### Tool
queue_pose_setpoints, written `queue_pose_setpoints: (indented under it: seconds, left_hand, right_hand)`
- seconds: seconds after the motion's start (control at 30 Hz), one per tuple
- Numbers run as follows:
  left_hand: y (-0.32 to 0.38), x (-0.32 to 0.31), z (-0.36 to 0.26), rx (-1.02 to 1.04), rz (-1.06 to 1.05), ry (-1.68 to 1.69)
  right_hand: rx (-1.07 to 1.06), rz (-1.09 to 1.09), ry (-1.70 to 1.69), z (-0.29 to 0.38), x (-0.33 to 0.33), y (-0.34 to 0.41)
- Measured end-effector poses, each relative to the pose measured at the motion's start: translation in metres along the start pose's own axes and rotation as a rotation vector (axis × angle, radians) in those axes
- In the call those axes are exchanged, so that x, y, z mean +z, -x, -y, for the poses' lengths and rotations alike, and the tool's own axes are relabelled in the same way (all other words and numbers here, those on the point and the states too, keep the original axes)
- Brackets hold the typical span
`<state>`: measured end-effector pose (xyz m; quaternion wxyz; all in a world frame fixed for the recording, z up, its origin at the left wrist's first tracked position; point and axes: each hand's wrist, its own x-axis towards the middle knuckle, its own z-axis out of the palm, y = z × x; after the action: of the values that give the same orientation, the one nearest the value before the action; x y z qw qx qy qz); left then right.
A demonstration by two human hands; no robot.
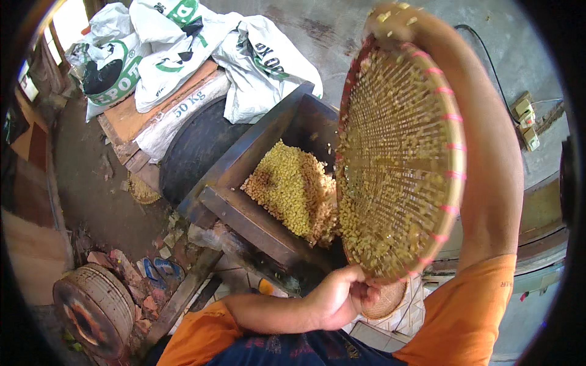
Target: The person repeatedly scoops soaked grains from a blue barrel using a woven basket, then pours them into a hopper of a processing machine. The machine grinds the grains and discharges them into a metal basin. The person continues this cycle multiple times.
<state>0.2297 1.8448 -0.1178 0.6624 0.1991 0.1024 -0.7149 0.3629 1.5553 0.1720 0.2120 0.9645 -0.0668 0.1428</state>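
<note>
A round woven bamboo tray (pixel 393 160) stands tilted steeply on its edge, its rim bound with pink ties. My left hand (pixel 341 295) grips the near rim. At the far rim is my right hand (pixel 389 23), blurred and holding the tray, with a few beans stuck to it. Yellow beans (pixel 357 228), apparently soybeans, cling to the weave and gather along the tray's lower left side. Left of the tray, a square metal hopper (pixel 256 238) holds a heap of yellow and tan beans (pixel 288 192). The tray hides part of its right side.
White printed sacks (pixel 270 59) lie behind the hopper, some on a wooden board (pixel 160 87). Beside it is a black round lid or tub (pixel 197 146). Blue sandals (pixel 160 272), brick rubble and a rusty tin (pixel 96 311) are at lower left. Power sockets (pixel 526 119) lie right.
</note>
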Motion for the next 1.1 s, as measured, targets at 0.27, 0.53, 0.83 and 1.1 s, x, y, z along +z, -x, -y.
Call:
queue_pose_setpoints:
  seconds: [0.27, 0.53, 0.83, 1.1]
  left_hand:
    - [-0.002, 0.002, -0.004, 0.045, 0.051, -0.118]
    - [-0.006, 0.01, -0.002, 0.232, 0.175, -0.307]
    - [-0.033, 0.032, 0.051, 0.516, 0.201, -0.554]
    - [-0.137, -0.057, 0.17, 0.426, -0.048, -0.819]
  right_hand:
    - [0.011, -0.058, -0.029, -0.02, 0.002, 0.03]
    - [0.32, -0.279, -0.379, -0.053, -0.002, 0.161]
    - [1.097, -0.349, -1.077, -0.09, 0.075, 0.395]
    - [0.93, -0.537, -1.764, -0.037, 0.338, 0.664]
